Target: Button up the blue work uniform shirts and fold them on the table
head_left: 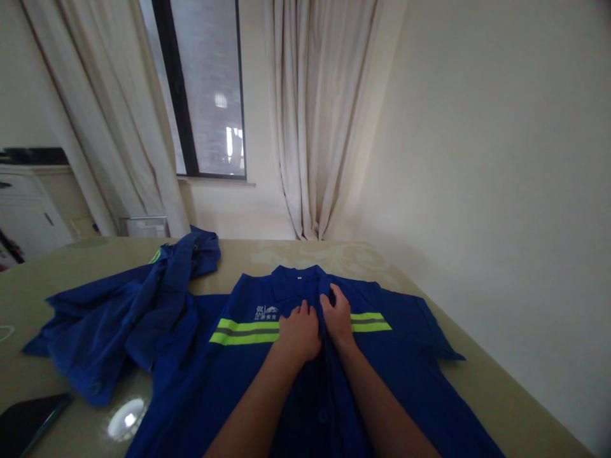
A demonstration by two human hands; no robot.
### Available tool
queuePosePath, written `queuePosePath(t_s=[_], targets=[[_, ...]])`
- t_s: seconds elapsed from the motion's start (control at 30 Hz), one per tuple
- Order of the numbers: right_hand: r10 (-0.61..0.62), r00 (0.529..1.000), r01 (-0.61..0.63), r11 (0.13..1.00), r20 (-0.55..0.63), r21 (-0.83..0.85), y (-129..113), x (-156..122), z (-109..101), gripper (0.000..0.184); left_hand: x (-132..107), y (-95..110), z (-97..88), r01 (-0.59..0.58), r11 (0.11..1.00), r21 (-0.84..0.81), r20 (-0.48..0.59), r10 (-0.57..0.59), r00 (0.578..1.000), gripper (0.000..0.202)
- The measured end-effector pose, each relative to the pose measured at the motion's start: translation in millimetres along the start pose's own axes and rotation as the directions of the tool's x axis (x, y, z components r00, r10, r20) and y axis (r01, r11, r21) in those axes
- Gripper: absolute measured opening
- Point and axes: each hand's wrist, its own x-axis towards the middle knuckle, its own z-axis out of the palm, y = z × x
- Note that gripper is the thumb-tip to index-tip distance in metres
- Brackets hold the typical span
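Observation:
A blue short-sleeved work shirt (405, 362) lies spread front side up, its collar towards the far edge of the table. Yellow-green reflective bands with a grey stripe cross its chest, and a white logo sits above the band on the left. My left hand (301, 331) is on the left front panel beside the button opening, fingers curled on the cloth. Just right of it, my right hand (338, 317) has thumb and fingers bent at the other front edge, below the collar. The fingertips' exact hold on the fabric is partly hidden.
A second crumpled blue garment (143, 305) lies to the left, touching the shirt's sleeve side. A dark flat object (31, 420) is at the near left of the glossy table (238, 251). A wall (501, 191) borders the right side; curtains (315, 127) hang behind.

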Motion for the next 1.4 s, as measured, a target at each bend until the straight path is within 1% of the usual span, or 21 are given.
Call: queuePosePath(t_s=[0.1, 0.17, 0.23, 0.3, 0.4, 0.47, 0.63, 0.73, 0.83, 0.9, 0.93, 0.97, 1.0, 1.07, 1.1, 1.13, 1.17, 1.2, 1.23, 1.3, 1.4], targets=[[0.007, 1.000, -0.007, 1.000, 0.026, 0.005, 3, 2, 1, 0.044, -6, 13, 10.7, 0.030, 0.997, 0.074, 0.162, -0.042, 0.986, 0.087], [0.017, 1.000, -0.017, 1.000, 0.022, 0.013, 6, 5, 2, 0.044, -8, 14, 18.7, 0.024, 0.991, 0.135, 0.214, -0.053, 0.975, 0.096], [0.025, 0.999, -0.026, 0.999, 0.021, 0.024, 8, 8, 2, 0.042, -10, 8, 25.2, -0.012, 0.988, 0.155, 0.205, -0.020, 0.979, 0.095], [0.023, 0.999, -0.024, 0.999, 0.026, 0.041, 8, 11, 3, 0.038, -11, -2, 29.4, -0.069, 0.985, 0.156, 0.154, 0.044, 0.987, 0.091], [0.015, 1.000, -0.016, 0.998, 0.023, 0.065, 8, 14, 4, 0.032, -11, -13, 31.5, -0.133, 0.975, 0.179, 0.049, 0.126, 0.991, 0.078], [0.022, 1.000, -0.024, 0.997, 0.021, 0.079, 10, 16, 5, 0.031, -10, -16, 30.9, -0.142, 0.971, 0.194, 0.015, 0.142, 0.990, 0.069], [0.070, 0.995, -0.079, 0.991, 0.077, 0.111, 18, 24, 10, 0.051, 1, -17, 28.4, -0.111, 0.979, 0.172, -0.021, 0.116, 0.993, 0.062], [0.065, 0.980, -0.089, 0.988, 0.191, 0.122, 12, 25, 10, 0.065, 5, -20, 27.9, -0.104, 0.980, 0.168, -0.039, 0.112, 0.993, 0.061], [0.044, 0.952, -0.087, 0.988, 0.303, 0.129, -3, 9, -4, 0.069, 8, -25, 27.9, -0.099, 0.978, 0.182, -0.044, 0.109, 0.993, 0.062], [0.003, 0.913, -0.054, 0.992, 0.408, 0.114, -12, -20, -27, 0.071, 9, -28, 27.7, -0.103, 0.976, 0.193, -0.040, 0.113, 0.993, 0.065], [-0.033, 0.867, -0.011, 0.996, 0.497, 0.085, -14, -39, -41, 0.075, 10, -29, 27.4, -0.107, 0.974, 0.197, -0.041, 0.118, 0.992, 0.066], [-0.070, 0.791, 0.055, 0.998, 0.608, 0.043, -14, -60, -57, 0.080, 11, -30, 26.9, -0.111, 0.973, 0.200, -0.046, 0.123, 0.991, 0.066], [-0.077, 0.727, 0.120, 0.993, 0.683, -0.016, -13, -83, -74, 0.086, 11, -29, 26.0, -0.113, 0.973, 0.201, -0.057, 0.127, 0.990, 0.064], [-0.080, 0.636, 0.253, 0.961, 0.768, -0.110, -9, -127, -106, 0.092, 11, -26, 23.0, -0.104, 0.975, 0.197, -0.097, 0.125, 0.987, 0.055], [-0.083, 0.581, 0.315, 0.940, 0.810, -0.129, -8, -145, -119, 0.095, 10, -24, 21.0, -0.096, 0.976, 0.194, -0.120, 0.121, 0.985, 0.050], [-0.084, 0.558, 0.362, 0.920, 0.826, -0.151, -8, -159, -130, 0.094, 8, -21, 18.8, -0.087, 0.978, 0.191, -0.141, 0.115, 0.983, 0.046], [-0.088, 0.554, 0.398, 0.901, 0.828, -0.171, -9, -170, -137, 0.092, 6, -18, 16.4, -0.078, 0.979, 0.187, -0.157, 0.108, 0.982, 0.042], [-0.090, 0.570, 0.419, 0.887, 0.817, -0.194, -12, -177, -142, 0.090, 3, -15, 14.0, -0.071, 0.980, 0.185, -0.163, 0.102, 0.981, 0.039], [-0.092, 0.603, 0.427, 0.876, 0.792, -0.223, -17, -180, -144, 0.086, 0, -13, 11.6, -0.069, 0.981, 0.183, -0.162, 0.099, 0.982, 0.038], [-0.088, 0.668, 0.420, 0.865, 0.739, -0.276, -28, -179, -142, 0.080, -9, -8, 7.3, -0.078, 0.981, 0.180, -0.141, 0.104, 0.984, 0.036], [-0.088, 0.708, 0.421, 0.849, 0.700, -0.319, -41, -166, -130, 0.071, -29, -8, 1.5, -0.134, 0.976, 0.173, -0.084, 0.151, 0.985, 0.039]])
